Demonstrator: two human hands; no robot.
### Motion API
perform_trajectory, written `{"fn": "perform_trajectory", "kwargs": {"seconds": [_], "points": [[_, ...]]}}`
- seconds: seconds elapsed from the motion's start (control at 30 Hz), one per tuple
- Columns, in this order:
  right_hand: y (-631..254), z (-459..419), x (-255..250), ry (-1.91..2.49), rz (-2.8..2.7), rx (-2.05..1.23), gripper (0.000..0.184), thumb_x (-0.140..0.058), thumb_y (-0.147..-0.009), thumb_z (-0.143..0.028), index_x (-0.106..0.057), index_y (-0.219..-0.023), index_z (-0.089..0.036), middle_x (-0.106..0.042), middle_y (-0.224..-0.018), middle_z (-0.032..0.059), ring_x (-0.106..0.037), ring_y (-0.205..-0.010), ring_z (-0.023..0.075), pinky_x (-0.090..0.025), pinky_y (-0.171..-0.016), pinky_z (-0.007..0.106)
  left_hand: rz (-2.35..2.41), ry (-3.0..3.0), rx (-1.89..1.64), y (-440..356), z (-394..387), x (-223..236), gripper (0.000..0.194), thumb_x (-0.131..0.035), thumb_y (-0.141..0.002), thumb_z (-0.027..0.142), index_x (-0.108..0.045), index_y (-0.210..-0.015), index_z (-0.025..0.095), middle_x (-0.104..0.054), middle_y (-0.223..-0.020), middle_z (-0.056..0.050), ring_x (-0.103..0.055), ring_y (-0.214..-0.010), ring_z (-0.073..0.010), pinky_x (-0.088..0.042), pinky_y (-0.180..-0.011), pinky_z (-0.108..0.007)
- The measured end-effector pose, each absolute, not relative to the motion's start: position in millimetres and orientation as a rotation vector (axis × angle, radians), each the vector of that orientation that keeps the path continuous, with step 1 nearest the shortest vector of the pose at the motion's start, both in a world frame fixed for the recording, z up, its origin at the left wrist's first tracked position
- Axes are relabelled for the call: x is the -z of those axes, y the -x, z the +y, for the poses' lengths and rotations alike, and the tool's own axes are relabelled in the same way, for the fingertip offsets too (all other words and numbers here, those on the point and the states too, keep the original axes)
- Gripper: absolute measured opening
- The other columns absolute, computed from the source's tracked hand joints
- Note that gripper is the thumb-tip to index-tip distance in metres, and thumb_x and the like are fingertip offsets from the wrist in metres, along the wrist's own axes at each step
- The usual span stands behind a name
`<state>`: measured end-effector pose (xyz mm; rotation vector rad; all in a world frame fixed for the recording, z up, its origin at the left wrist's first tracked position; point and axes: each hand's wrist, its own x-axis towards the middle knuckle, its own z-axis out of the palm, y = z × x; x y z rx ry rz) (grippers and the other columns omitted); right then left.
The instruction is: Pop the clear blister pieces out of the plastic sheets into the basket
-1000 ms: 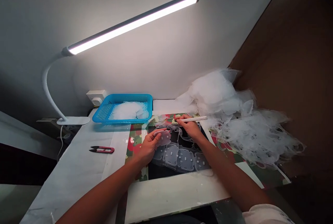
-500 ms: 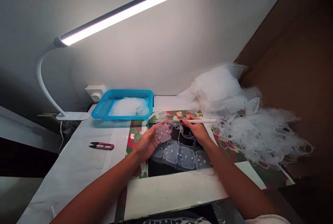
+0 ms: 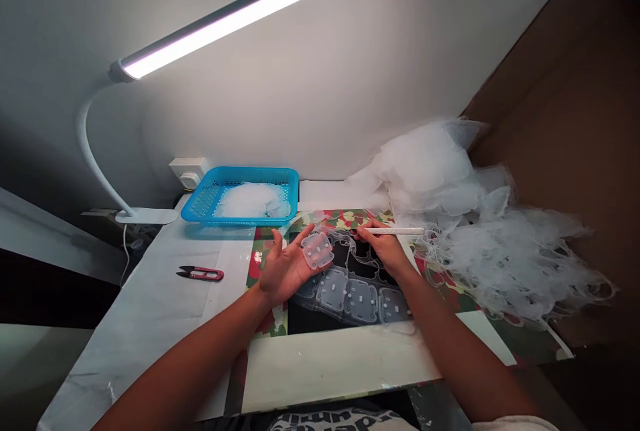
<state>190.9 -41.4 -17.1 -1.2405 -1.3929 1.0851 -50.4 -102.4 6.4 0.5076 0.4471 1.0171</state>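
Note:
My left hand (image 3: pixel 283 269) lies palm up with its fingers spread, and a small clear moulded plastic piece (image 3: pixel 317 250) rests on the fingertips. My right hand (image 3: pixel 384 249) pinches a slim white pen-like tool (image 3: pixel 395 231) above a clear plastic sheet of rounded pockets with white tabs (image 3: pixel 350 299). That sheet lies on a black mat (image 3: pixel 305 319), and its loose strands run under my right hand.
A blue mesh basket (image 3: pixel 250 221) holding clear plastic scraps stands behind the mat. Red-handled thread snips (image 3: pixel 200 274) lie on the white table to the left. A heap of clear plastic offcuts (image 3: pixel 505 257) is piled right, against brown cardboard (image 3: pixel 560 97). A white clamp lamp (image 3: pixel 260 4) arches overhead.
My left hand has opened and turned palm up, with the plastic piece now lying on its fingertips. The white tool has shifted right with my right hand.

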Motion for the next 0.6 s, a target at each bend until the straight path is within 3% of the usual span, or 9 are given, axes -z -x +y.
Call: {"fn": "perform_trajectory", "kwargs": {"seconds": [0.3, 0.4, 0.47, 0.53, 0.6], "points": [[-191.5, -40.6, 16.8, 1.231, -1.371, -1.104, 0.035, -0.071, -0.073, -0.053, -0.056, -0.069, -0.022, -0.066, -0.07, 0.0009, -0.061, -0.071, 0.0193, -0.047, -0.07, 0.032, 0.396, -0.464, -1.043, 52.3, -99.3, -0.2, 0.082, -0.042, -0.083, 0.076, -0.041, -0.143, 0.019, -0.043, -0.148, -0.019, -0.05, -0.129, -0.037, -0.033, -0.109, -0.056], [-184.3, -52.6, 3.9, 1.189, -1.407, -1.12, 0.029, -0.07, -0.076, -0.05, -0.06, -0.072, -0.022, -0.066, -0.071, 0.0006, -0.062, -0.071, 0.0191, -0.048, -0.072, 0.033, 0.47, -0.584, -1.115, 51.7, -99.5, 1.2, 0.07, -0.068, -0.083, 0.045, -0.04, -0.143, 0.02, -0.05, -0.143, -0.016, -0.052, -0.128, -0.03, -0.036, -0.11, -0.046], [-172.9, -68.0, -8.3, 1.109, -1.442, -1.238, 0.026, -0.067, -0.08, -0.047, -0.061, -0.076, -0.022, -0.069, -0.083, 0.0026, -0.064, -0.076, 0.0197, -0.05, -0.073, 0.033, 0.539, -0.68, -1.23, 48.7, -100.7, 0.1, 0.081, -0.076, -0.076, 0.021, -0.035, -0.145, 0.027, -0.056, -0.137, -0.009, -0.054, -0.126, -0.0228, -0.038, -0.109, -0.036], [-157.5, -85.5, -19.0, 1.016, -1.454, -1.381, 0.026, -0.065, -0.081, -0.047, -0.06, -0.076, -0.022, -0.07, -0.103, 0.0051, -0.066, -0.087, 0.0217, -0.052, -0.074, 0.033, 0.581, -0.735, -1.322, 43.4, -102.9, -2.0, 0.088, -0.077, -0.074, 0.014, -0.031, -0.147, 0.032, -0.061, -0.13, -0.005, -0.056, -0.122, -0.0186, -0.039, -0.107, -0.031], [-142.4, -99.1, -25.6, 0.969, -1.447, -1.421, 0.028, -0.065, -0.081, -0.047, -0.058, -0.074, -0.022, -0.067, -0.113, 0.0058, -0.064, -0.097, 0.0232, -0.053, -0.077, 0.033, 0.597, -0.76, -1.358, 36.9, -105.7, -3.5, 0.082, -0.074, -0.078, 0.019, -0.031, -0.147, 0.033, -0.063, -0.125, -0.004, -0.059, -0.117, -0.0175, -0.041, -0.104, -0.03]]}}
